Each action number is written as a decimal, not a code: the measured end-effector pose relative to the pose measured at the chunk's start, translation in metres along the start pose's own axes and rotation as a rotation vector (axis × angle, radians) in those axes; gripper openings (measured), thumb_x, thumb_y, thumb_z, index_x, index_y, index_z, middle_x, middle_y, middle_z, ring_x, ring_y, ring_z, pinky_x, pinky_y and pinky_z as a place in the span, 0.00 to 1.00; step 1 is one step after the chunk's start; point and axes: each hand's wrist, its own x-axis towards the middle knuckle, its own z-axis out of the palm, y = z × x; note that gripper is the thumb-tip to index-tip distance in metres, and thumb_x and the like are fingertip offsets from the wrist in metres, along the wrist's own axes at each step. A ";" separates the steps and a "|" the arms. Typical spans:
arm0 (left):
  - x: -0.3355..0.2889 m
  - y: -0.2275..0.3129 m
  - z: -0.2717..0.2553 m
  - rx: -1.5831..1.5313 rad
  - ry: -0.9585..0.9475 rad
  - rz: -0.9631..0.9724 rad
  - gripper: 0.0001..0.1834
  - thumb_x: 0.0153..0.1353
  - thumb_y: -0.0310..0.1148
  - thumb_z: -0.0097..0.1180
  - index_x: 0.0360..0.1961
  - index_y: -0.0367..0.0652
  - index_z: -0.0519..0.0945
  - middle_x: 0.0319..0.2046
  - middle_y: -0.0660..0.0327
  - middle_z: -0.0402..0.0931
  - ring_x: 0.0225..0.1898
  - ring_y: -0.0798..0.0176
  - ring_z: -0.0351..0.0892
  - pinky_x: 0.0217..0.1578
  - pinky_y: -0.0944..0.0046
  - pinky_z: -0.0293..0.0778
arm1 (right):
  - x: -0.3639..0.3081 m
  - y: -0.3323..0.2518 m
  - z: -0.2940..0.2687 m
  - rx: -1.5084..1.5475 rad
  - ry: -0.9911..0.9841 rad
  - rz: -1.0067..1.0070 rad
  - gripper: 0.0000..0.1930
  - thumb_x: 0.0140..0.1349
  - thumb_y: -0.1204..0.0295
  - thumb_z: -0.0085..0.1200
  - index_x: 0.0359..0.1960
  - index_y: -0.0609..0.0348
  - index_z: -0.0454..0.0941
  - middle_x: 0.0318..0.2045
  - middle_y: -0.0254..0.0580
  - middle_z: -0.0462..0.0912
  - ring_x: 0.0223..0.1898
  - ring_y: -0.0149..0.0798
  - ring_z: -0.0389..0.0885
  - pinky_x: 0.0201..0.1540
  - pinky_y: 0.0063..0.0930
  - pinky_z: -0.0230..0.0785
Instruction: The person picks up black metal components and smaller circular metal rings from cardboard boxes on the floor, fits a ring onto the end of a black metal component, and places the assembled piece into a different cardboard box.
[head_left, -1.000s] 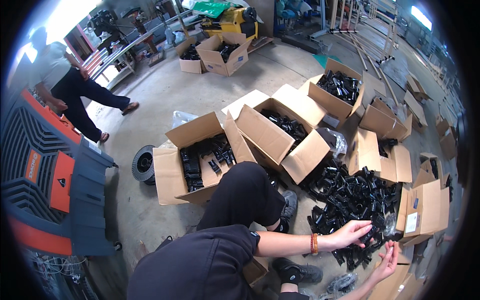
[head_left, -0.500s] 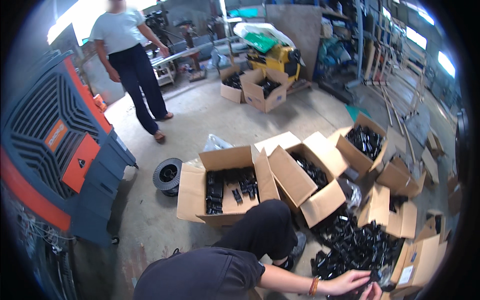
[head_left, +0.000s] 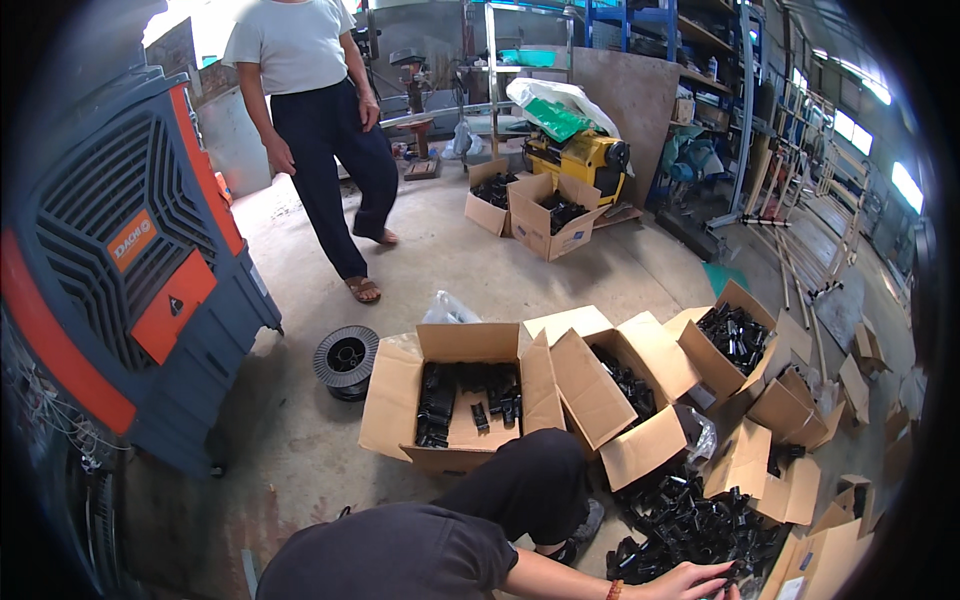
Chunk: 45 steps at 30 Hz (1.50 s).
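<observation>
My left hand (head_left: 682,582), with an orange-brown bracelet at the wrist, reaches to the lower right. Its fingers close on a small black plastic part (head_left: 738,574), whose exact kind is too small to make out. Just the fingertips of my right hand (head_left: 731,594) show at the lower edge, pinched at the same part. Under and beyond both hands spreads a loose heap of black plastic parts (head_left: 690,525) on the floor. In front of my bent knee stands an open cardboard box (head_left: 468,342), with similar parts stacked along its sides and some lying on its bottom.
More open cartons with black parts (head_left: 733,340) stand to the right, and two (head_left: 548,222) farther off. A black spool (head_left: 347,360) lies left of the near box. A grey-orange air cooler (head_left: 140,270) stands at left. Another person (head_left: 320,130) stands beyond, near a yellow machine (head_left: 578,165).
My view has shifted, so the scene sits differently in it. Both hands stay together over the heap, now nearer the lower edge. The other person has stepped closer, legs now apart.
</observation>
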 end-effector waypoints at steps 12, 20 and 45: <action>0.001 0.004 -0.001 0.048 0.029 0.096 0.19 0.68 0.34 0.51 0.53 0.31 0.74 0.38 0.43 0.80 0.37 0.53 0.83 0.38 0.59 0.77 | 0.004 -0.016 0.002 -0.077 0.032 -0.123 0.08 0.60 0.78 0.60 0.40 0.68 0.81 0.37 0.48 0.84 0.34 0.37 0.83 0.36 0.26 0.79; -0.001 0.005 -0.003 0.074 0.043 0.129 0.21 0.67 0.34 0.51 0.56 0.32 0.73 0.40 0.44 0.80 0.39 0.51 0.84 0.40 0.58 0.77 | 0.001 -0.018 0.008 -0.045 0.089 -0.022 0.08 0.58 0.79 0.62 0.40 0.69 0.80 0.36 0.48 0.83 0.32 0.36 0.82 0.34 0.24 0.79; -0.013 -0.049 0.011 -0.403 -0.079 -0.174 0.15 0.73 0.30 0.44 0.54 0.31 0.71 0.46 0.59 0.77 0.45 0.72 0.77 0.46 0.72 0.74 | -0.001 -0.002 0.012 0.041 0.295 -0.385 0.09 0.54 0.77 0.64 0.36 0.59 0.77 0.30 0.38 0.82 0.27 0.41 0.78 0.30 0.31 0.72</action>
